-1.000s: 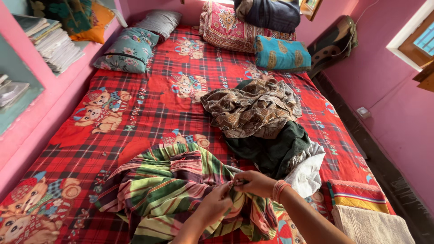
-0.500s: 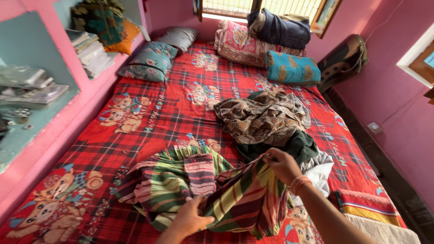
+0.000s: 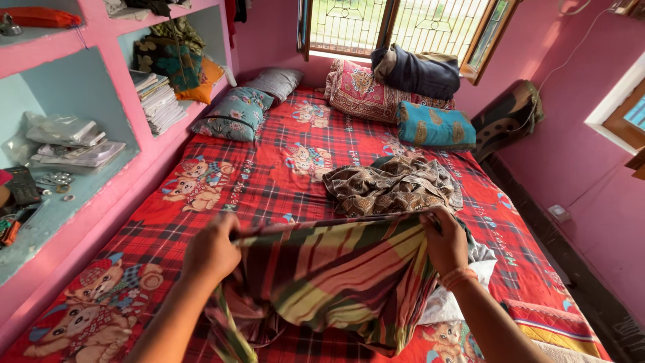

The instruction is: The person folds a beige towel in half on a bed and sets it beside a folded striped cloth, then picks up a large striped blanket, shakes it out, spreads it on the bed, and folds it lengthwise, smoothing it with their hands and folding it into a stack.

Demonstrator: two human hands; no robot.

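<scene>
Both hands are up over the near end of the bed with the striped cloth stretched between them; the left hand is clamped on the cloth's left top corner, fingers curled tight around the edge; the right hand is pinched shut on the right top corner, an orange bangle at the wrist; the two hands are well apart, so the top edge runs almost straight across; below that edge the fabric hangs in loose folds and bunches at the near left, so by my reading it is opened out but not yet folded; just beyond it, toward the middle of the bed, a brown patterned garment lies crumpled and untouched; a white cloth peeks out at the right under the striped one, also in a heap; so one piece is in hand and at least two wait; far off, pillows and a stack of cushions sit under the window; shelves line the left wall.
</scene>
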